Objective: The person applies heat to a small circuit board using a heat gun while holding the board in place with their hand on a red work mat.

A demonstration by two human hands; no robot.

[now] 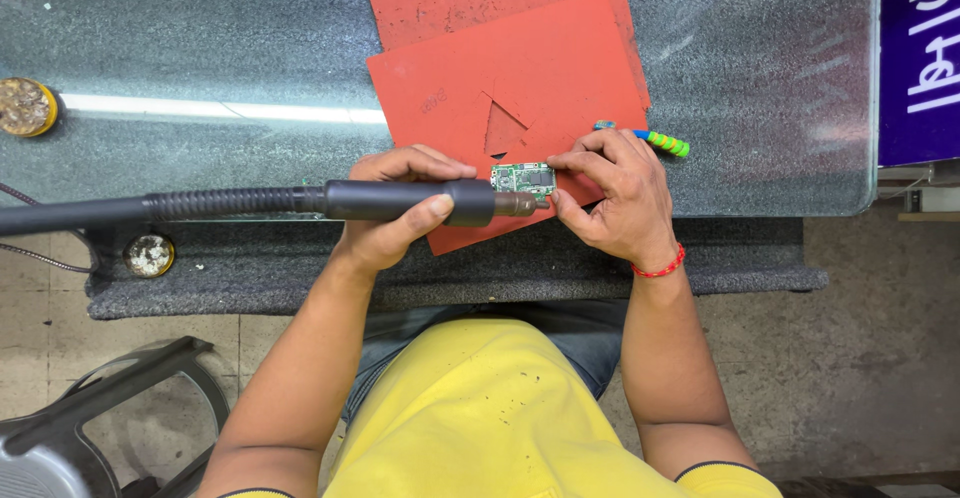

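At the near edge of the red mat (520,68), the landmark for this entry:

Item 1. Small green circuit board (522,178), lying flat on the mat's near edge, chips facing up. Board is intact and in place; no part appears lifted off it, though it is too small to tell for certain.

Item 2. Right hand (610,198), to the right of the board, fingertips pinched together on the board's right edge and pressing it onto the mat. A red thread band sits at the wrist.

Item 3. Left hand (400,208), to the left of the board, fingers closed around the black barrel of a hot-air tool (420,201). Its metal nozzle lies level, tip at the board's near-left corner. Work stands at the stage of nozzle brought to the board, board steadied; whether air is flowing cannot be seen.

Item 4. Ribbed black hose (220,203), running left from the tool past the mat and off view.

Item 5. Second red sheet, under the mat and showing beyond its far edge, scuffed. The mat itself has a triangular cut just beyond the board.

Item 6. Pen-like tool with green-striped grip (660,141), just right of the mat, beyond the right hand, untouched.

Item 7. Glass-topped desk (760,78) carrying the mat; two round, crusted tins (25,106) well left of the mat.

Obstructions: none between nozzle and board; the right fingers sit close to the nozzle.
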